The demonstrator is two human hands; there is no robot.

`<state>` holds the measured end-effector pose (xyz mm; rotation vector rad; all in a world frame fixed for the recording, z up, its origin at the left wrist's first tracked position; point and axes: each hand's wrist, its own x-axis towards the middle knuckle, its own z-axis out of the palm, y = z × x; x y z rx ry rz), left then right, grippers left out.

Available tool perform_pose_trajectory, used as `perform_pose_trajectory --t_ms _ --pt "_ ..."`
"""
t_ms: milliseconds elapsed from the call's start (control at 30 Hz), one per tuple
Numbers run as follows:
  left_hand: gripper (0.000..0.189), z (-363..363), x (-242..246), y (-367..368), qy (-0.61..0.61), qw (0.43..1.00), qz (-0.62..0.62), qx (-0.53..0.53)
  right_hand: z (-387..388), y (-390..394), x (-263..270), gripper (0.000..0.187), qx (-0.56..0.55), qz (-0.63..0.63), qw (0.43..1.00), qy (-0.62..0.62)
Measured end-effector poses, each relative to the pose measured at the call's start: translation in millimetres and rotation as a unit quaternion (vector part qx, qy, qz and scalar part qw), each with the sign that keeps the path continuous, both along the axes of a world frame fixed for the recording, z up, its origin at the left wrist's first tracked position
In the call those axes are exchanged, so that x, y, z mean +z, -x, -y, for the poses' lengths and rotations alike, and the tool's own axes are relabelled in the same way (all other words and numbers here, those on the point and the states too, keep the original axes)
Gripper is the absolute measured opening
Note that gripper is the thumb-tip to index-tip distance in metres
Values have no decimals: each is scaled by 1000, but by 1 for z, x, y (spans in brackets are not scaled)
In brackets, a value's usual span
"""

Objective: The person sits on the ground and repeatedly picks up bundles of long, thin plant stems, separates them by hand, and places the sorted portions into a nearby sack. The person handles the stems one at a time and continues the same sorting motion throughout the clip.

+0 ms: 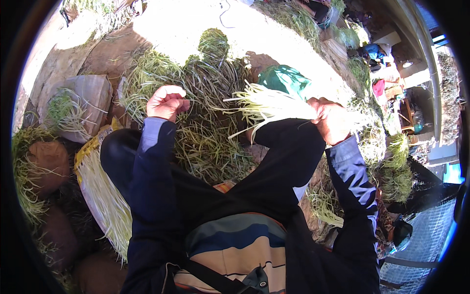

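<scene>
My right hand (330, 119) is closed around one end of a bundle of pale leafy stalks (282, 106), whose loose ends fan out to the left above my bent knee. My left hand (168, 103) is raised on the other side, its fingers curled and thumb near the fingertips; whether a thin strand is pinched there cannot be told. Between and beyond my legs lies a heap of green and yellowish leaf trimmings (213, 139). Behind the bundle sits a green cloth or bag (284, 81), partly hidden.
At left, more pale stalks (110, 205) lie on a yellow-edged printed sack (91, 147), near a whitish package (99, 95) with green strands. Leaf piles (396, 169) line the right side. Another person (319, 11) is partly visible at the top right. Bright sunlight washes out the ground ahead.
</scene>
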<state>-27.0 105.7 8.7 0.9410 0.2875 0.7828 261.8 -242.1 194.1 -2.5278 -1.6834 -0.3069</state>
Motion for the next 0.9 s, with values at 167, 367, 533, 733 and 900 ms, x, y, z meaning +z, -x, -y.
perform_pose_trajectory --t_ms 167,367,533,733,900 --pt "23 70 42 -20 -225 965 -127 -54 -4 13 -32 7 94 -491 850 -169" --pt "79 133 77 -33 -520 833 -167 -85 -33 69 -16 38 131 -21 982 135" --pt "102 161 62 -39 -549 796 -228 -118 -57 95 -21 31 179 -37 973 138" --pt "102 159 52 -42 -548 793 -250 -89 -75 115 -33 19 170 -39 955 238" --pt "101 156 50 -44 -423 836 -299 -181 -82 120 -34 32 156 -41 950 267"
